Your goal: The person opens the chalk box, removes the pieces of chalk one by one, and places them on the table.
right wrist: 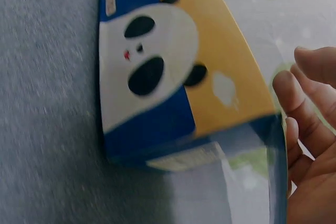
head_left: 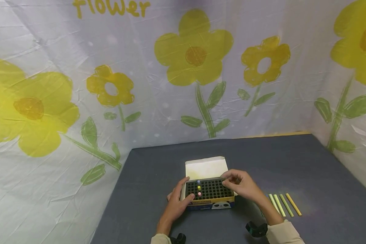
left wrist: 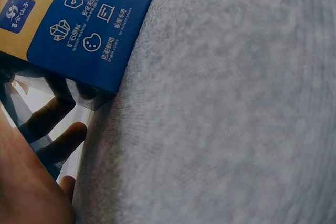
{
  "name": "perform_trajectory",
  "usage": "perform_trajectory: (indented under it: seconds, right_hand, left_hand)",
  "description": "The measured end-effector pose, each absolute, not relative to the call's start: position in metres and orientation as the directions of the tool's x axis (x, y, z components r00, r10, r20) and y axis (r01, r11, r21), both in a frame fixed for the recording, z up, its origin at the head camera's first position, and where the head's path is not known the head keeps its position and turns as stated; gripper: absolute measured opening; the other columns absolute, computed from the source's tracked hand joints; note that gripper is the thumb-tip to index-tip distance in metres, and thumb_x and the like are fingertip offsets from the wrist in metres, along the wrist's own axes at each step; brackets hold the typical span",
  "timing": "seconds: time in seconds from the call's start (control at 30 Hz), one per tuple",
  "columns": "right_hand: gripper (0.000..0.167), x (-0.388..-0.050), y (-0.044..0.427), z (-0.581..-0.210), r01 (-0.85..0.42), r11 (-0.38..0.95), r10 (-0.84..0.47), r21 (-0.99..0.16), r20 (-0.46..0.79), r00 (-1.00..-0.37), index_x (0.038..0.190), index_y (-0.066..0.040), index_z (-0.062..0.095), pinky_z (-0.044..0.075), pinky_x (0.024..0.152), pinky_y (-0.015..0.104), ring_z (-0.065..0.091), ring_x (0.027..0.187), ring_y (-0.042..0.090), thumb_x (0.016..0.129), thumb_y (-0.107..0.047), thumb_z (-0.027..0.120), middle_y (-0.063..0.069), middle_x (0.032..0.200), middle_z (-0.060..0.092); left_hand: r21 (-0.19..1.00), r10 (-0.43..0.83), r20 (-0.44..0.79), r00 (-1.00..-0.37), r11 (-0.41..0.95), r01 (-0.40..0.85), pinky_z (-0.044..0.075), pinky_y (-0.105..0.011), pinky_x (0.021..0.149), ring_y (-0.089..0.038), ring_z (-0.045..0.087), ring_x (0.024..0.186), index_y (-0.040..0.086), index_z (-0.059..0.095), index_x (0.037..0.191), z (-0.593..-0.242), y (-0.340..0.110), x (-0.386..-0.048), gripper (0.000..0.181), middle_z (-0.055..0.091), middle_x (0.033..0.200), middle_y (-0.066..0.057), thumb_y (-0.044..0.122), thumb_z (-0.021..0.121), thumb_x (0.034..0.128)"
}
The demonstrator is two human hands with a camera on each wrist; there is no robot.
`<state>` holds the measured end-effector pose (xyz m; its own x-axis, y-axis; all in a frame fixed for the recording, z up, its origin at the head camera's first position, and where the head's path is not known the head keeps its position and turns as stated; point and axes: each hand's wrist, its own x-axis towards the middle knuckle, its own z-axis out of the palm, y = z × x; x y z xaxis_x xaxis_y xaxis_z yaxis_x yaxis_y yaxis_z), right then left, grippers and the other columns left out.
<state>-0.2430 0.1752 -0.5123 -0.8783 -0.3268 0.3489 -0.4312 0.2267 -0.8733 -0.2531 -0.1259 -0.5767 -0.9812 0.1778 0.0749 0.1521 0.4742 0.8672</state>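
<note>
A chalk box (head_left: 209, 204) in blue and yellow with a panda print stands on the table, its white lid flap (head_left: 206, 168) raised at the back. Inside it a black grid of holes (head_left: 215, 189) holds a blue chalk end (head_left: 198, 182), a yellow one (head_left: 199, 187) and a pink one (head_left: 199, 194). My left hand (head_left: 177, 203) grips the box's left end, thumb at the front edge. At the back right corner of the grid is my right hand (head_left: 242, 184), thumb and forefinger close together. In the right wrist view nothing shows between those fingertips.
Right of the box, several chalk sticks (head_left: 287, 205) in green, yellow and orange shades lie side by side on the dark grey table (head_left: 152, 176); my right forearm partly covers some. A white cloth with printed yellow flowers (head_left: 195, 56) hangs behind and at both sides.
</note>
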Motion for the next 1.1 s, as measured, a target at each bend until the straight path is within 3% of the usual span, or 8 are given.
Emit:
perform_trajectory:
  seconds: [0.1,0.27,0.37,0.5,0.6,0.87,1.1]
  right_hand:
    - [0.022,-0.244,0.165,-0.512,-0.433,0.204,-0.351,-0.878,0.347,-0.869,0.115,0.004,0.068,0.048,0.060,0.028,0.060,0.065,0.024,0.097,-0.008,0.068,0.017,0.087,0.069]
    - [0.021,-0.246,0.150,-0.512,-0.460,0.273,-0.370,-0.845,0.350,-0.861,0.113,0.000,0.071,0.050,0.064,0.030,0.057,0.065,0.010,0.096,-0.012,0.071,0.008,0.086,0.070]
    - [0.020,-0.247,0.143,-0.513,-0.483,0.336,-0.375,-0.808,0.356,-0.856,0.111,-0.005,0.073,0.043,0.079,0.037,0.056,0.067,0.004,0.095,-0.015,0.073,0.001,0.085,0.069]
    - [0.018,-0.248,0.134,-0.513,-0.508,0.361,-0.420,-0.782,0.350,-0.837,0.110,-0.006,0.073,0.046,0.079,0.036,0.058,0.067,0.001,0.094,-0.014,0.073,0.000,0.084,0.071]
    - [0.017,-0.249,0.127,-0.513,-0.522,0.358,-0.466,-0.774,0.337,-0.818,0.109,-0.005,0.074,0.052,0.063,0.027,0.059,0.066,0.000,0.094,-0.011,0.073,0.002,0.085,0.072]
    - [0.012,-0.251,0.111,-0.515,-0.524,0.345,-0.535,-0.779,0.295,-0.791,0.105,-0.005,0.075,0.051,0.062,0.023,0.059,0.064,0.001,0.094,-0.007,0.071,0.003,0.084,0.072]
    - [0.008,-0.254,0.104,-0.517,-0.598,0.392,-0.526,-0.699,0.363,-0.769,0.098,-0.012,0.078,0.045,0.065,0.024,0.055,0.059,-0.002,0.091,-0.009,0.075,-0.005,0.076,0.072]
  left_hand:
    - [0.866,0.175,0.079,-0.981,0.476,0.154,0.019,-0.068,0.105,-0.041,0.033,0.145,0.050,0.039,0.150,-0.577,-0.126,-0.253,0.063,0.044,0.159,-0.002,0.048,0.068,0.0936]
    - [0.864,0.184,0.090,-0.979,0.475,0.169,0.018,-0.067,0.106,-0.040,0.036,0.144,0.050,0.039,0.150,-0.576,-0.126,-0.253,0.063,0.044,0.159,-0.002,0.048,0.068,0.0941]
    - [0.862,0.191,0.092,-0.977,0.477,0.174,0.017,-0.066,0.106,-0.039,0.039,0.143,0.050,0.038,0.150,-0.576,-0.127,-0.253,0.063,0.045,0.159,-0.001,0.048,0.068,0.0942]
    - [0.859,0.204,0.094,-0.974,0.477,0.183,0.015,-0.064,0.107,-0.039,0.041,0.143,0.048,0.038,0.152,-0.577,-0.128,-0.254,0.064,0.044,0.159,-0.002,0.047,0.067,0.0948]
    - [0.860,0.206,0.099,-0.973,0.474,0.188,0.014,-0.064,0.107,-0.040,0.044,0.140,0.045,0.039,0.152,-0.577,-0.128,-0.253,0.064,0.046,0.158,-0.005,0.046,0.067,0.0950]
    - [0.871,0.199,0.095,-0.975,0.458,0.178,0.015,-0.058,0.104,-0.034,0.046,0.133,0.045,0.041,0.150,-0.579,-0.127,-0.252,0.063,0.054,0.149,-0.004,0.043,0.069,0.0935]
    - [0.874,0.198,0.106,-0.974,0.448,0.186,0.014,-0.055,0.103,-0.031,0.049,0.128,0.043,0.042,0.150,-0.578,-0.127,-0.253,0.064,0.057,0.146,-0.003,0.041,0.070,0.0925]
